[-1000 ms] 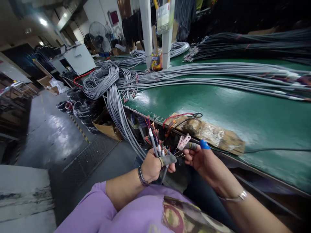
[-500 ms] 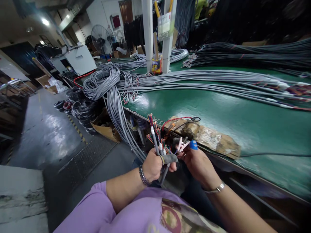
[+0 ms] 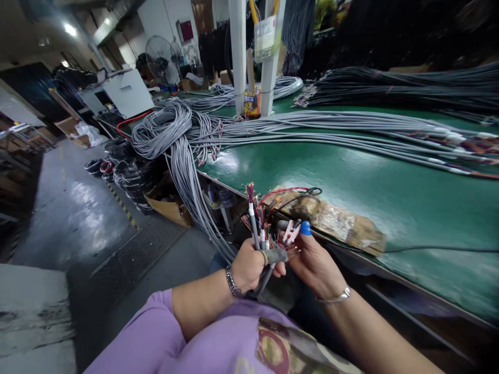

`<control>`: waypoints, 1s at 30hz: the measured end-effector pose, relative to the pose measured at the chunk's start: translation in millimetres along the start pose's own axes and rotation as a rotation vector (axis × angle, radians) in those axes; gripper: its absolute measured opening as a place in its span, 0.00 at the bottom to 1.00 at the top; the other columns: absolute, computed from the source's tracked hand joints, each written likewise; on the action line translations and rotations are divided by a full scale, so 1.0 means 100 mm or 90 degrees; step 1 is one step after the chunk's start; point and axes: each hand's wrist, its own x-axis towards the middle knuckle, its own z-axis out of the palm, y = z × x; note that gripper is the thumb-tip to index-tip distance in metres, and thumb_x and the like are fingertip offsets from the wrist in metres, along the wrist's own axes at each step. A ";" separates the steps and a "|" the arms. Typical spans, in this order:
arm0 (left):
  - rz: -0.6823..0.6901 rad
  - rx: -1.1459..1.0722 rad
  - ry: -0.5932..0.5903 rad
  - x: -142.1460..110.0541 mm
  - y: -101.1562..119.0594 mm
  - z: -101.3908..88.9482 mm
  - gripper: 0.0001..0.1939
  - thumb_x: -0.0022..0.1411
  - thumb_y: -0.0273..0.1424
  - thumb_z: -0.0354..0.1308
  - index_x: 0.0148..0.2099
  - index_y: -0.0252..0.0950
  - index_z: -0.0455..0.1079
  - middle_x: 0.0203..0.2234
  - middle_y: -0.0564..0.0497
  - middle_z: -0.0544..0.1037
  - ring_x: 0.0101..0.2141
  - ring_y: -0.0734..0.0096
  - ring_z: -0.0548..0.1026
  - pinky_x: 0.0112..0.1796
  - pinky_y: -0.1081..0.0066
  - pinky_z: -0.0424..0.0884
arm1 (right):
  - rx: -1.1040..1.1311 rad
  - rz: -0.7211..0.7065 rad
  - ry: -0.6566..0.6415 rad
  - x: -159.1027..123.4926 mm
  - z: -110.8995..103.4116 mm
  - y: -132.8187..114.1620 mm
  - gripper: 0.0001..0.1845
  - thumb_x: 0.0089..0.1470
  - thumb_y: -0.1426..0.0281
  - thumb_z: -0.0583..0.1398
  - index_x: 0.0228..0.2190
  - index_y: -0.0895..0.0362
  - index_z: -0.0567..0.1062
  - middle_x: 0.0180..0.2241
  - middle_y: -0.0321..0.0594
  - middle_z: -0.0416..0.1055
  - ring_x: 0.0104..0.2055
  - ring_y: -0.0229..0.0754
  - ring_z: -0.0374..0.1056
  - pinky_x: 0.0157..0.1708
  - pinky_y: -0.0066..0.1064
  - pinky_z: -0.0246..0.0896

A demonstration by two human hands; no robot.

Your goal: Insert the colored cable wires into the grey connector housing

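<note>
Right hand nearer, pinching pink clip | left grip clamped around cables, ends above

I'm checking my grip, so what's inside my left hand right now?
Your left hand holds several gray cables, their colored wire ends sticking out above. Gray cable also shows below. The stretch inside your grip is covered, so I can't count them exactly.

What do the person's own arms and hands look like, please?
The left arm has a lilac sleeve and metallic linked bracelet; the left hand wears a grey thumb cover. The right hand has a blue thumb cover; the right arm wears a silver bangle.
</note>
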 end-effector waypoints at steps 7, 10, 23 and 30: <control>0.003 -0.003 0.004 -0.05 0.01 0.00 0.20 0.41 0.41 0.70 0.19 0.30 0.68 0.12 0.50 0.71 0.13 0.77 0.66 0.17 0.76 0.62 | 0.051 -0.003 0.036 -0.05 -0.06 -0.01 0.25 0.42 0.47 0.66 0.31 0.56 0.79 0.26 0.39 0.77 0.24 0.41 0.70 0.25 0.32 0.67; 0.012 0.011 0.001 -0.11 0.01 -0.01 0.21 0.42 0.43 0.70 0.19 0.30 0.69 0.12 0.50 0.71 0.13 0.77 0.66 0.17 0.75 0.61 | 0.048 0.013 0.043 -0.06 -0.10 -0.03 0.26 0.41 0.46 0.66 0.33 0.55 0.79 0.29 0.40 0.78 0.26 0.39 0.70 0.26 0.30 0.68; 0.093 0.001 0.089 -0.18 -0.06 0.05 0.18 0.46 0.41 0.68 0.21 0.31 0.70 0.13 0.51 0.71 0.15 0.77 0.67 0.19 0.76 0.63 | -0.139 -0.144 0.169 -0.15 -0.01 0.04 0.17 0.47 0.54 0.66 0.24 0.55 0.77 0.23 0.35 0.69 0.23 0.35 0.59 0.24 0.27 0.60; 0.093 0.022 0.090 -0.17 -0.05 0.09 0.18 0.48 0.40 0.67 0.18 0.31 0.70 0.13 0.50 0.71 0.15 0.77 0.67 0.20 0.76 0.64 | -0.227 -0.150 0.122 -0.08 0.01 0.04 0.24 0.50 0.46 0.59 0.25 0.54 0.76 0.20 0.37 0.67 0.21 0.40 0.61 0.21 0.33 0.60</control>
